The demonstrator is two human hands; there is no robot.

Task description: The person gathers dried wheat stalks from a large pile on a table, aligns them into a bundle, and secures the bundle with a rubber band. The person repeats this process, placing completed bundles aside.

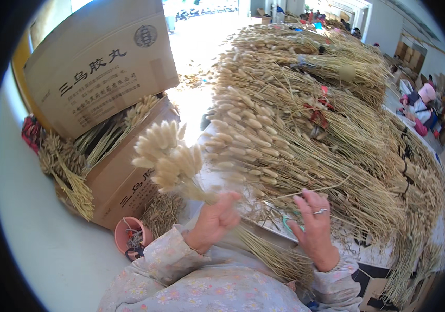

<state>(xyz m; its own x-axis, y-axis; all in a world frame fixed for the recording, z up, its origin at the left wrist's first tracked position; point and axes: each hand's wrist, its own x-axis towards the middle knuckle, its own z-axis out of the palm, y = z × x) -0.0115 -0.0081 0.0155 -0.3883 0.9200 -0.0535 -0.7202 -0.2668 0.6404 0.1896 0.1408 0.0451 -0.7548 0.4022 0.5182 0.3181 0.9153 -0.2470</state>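
Note:
My left hand [214, 221] is closed around a bunch of dried bunny-tail grass [168, 156]. Its pale fluffy heads fan out up and to the left, and its stems [274, 255] run down to the right across my lap. My right hand [313, 223], with a ring on one finger, is raised at the table's near edge, thumb and fingers apart. A single loose stem [280, 196] passes by its fingertips; whether they touch it I cannot tell. Just beyond lies a large heap of the same grass [295, 140], heads mostly toward the left.
Left of the table stand an upright cardboard flap [103, 67] and a carton [121, 177] with more grass bundles. A pink bucket [129, 234] holds ties or scraps. Something green [286, 223] lies by my right thumb. Another person [420, 106] sits at the far right.

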